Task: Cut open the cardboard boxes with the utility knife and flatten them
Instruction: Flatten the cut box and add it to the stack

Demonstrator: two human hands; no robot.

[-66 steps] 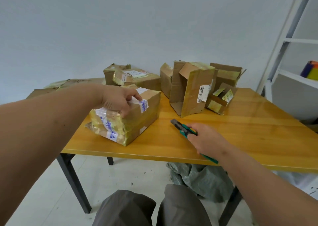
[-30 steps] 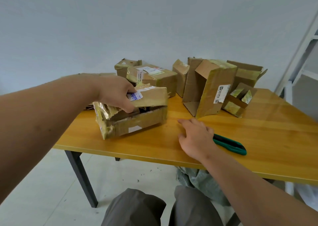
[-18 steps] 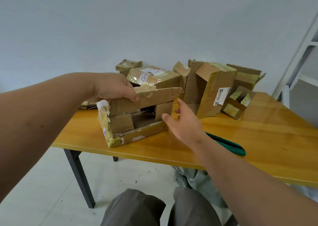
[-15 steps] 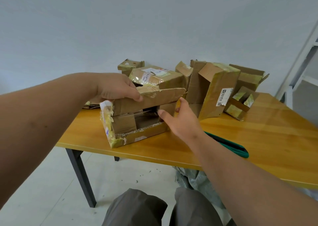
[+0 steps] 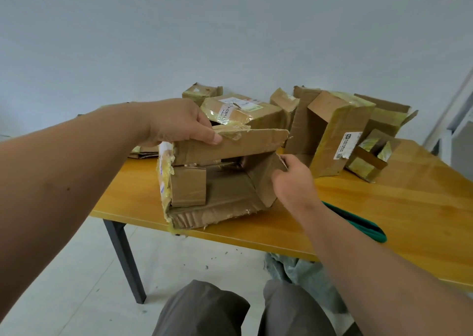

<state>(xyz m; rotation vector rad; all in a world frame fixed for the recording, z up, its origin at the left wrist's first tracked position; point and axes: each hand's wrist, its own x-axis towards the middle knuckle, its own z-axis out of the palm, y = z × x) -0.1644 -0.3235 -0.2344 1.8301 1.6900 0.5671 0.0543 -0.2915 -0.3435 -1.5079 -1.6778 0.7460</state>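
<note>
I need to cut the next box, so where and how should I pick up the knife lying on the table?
Grip the knife by its green handle end, the only part showing beyond the right forearm. It lies flat near the table's front edge, so come from above with fingers across its width. The blade end is hidden under the arm; I cannot tell if it is out.

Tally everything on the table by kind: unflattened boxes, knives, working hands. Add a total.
Boxes, unflattened: 7, counting the held box
Knife: 1
Hands: 2, left hand and right hand, both gripping the held box
Total: 10
Flattened cardboard: count unclear, left out
</note>
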